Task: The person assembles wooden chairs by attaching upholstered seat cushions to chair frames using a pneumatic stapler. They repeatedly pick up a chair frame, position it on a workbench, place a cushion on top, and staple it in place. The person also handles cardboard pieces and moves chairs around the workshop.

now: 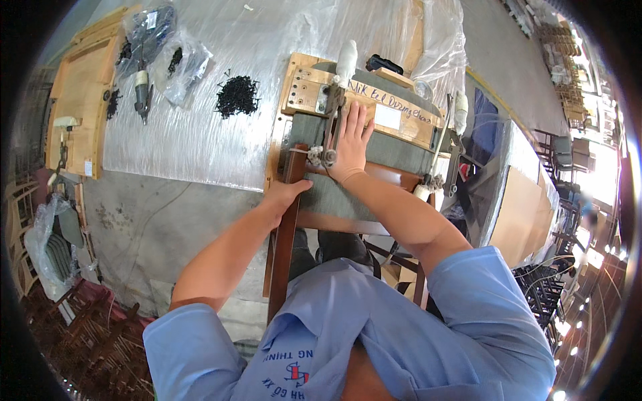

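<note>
A dark brown wooden chair frame [289,230] sits in a wooden jig [304,100] with a grey padded face, at the near edge of the table. My left hand [284,197] is wrapped round the frame's left leg, with the thumb over its inner side. My right hand [351,144] lies flat on the jig with its fingers stretched out, beside the left toggle clamp [331,127]. That clamp's white wrapped handle stands up at the far side. Another toggle clamp [455,150] is at the jig's right end. A white label [388,117] is stuck on the jig.
On the plastic-wrapped table [187,144] lie a heap of black screws [237,96], a power screwdriver [142,97] and plastic bags [180,67]. A second wooden jig [77,113] stands at the left. Cardboard [518,207] and stacked chair frames [542,287] are at the right.
</note>
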The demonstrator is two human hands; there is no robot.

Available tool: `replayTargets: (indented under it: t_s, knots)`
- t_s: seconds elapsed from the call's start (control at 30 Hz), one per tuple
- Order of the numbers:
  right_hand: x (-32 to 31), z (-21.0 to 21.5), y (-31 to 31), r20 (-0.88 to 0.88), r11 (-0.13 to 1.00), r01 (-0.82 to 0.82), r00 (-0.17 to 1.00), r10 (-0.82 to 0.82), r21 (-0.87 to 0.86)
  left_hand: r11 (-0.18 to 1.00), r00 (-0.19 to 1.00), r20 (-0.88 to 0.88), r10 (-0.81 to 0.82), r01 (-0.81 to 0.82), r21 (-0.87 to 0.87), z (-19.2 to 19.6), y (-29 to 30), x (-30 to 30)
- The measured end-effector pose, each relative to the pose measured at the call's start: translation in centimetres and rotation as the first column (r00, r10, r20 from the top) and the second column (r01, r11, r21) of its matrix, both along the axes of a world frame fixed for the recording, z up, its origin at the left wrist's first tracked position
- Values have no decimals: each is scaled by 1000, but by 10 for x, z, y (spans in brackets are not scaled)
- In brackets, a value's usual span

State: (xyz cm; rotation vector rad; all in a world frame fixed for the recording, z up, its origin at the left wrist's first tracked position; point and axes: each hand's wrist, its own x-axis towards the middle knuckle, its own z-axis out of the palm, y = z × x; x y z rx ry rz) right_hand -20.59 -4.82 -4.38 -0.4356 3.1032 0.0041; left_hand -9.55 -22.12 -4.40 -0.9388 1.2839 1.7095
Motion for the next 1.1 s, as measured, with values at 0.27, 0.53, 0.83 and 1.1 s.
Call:
replayTargets:
  t_s: [0.27,0.53,0.83,1.1]
  knots:
    - [-1,3,-2,90,990,61,995,-50,-128,938,946,-276,-172,71,-340,-23,6,28]
    - [-3,0,0,62,981,48,997,-37,-189,918,865,-435,-251,70,-390,-17,-2,10]
    - [-6,9,0,68,974,42,997,-27,-221,993,997,-11,-81,80,-86,11,2,-13]
    - [-1,7,1,100,980,52,994,-33,-194,956,964,-237,-119,46,-291,-14,5,18]
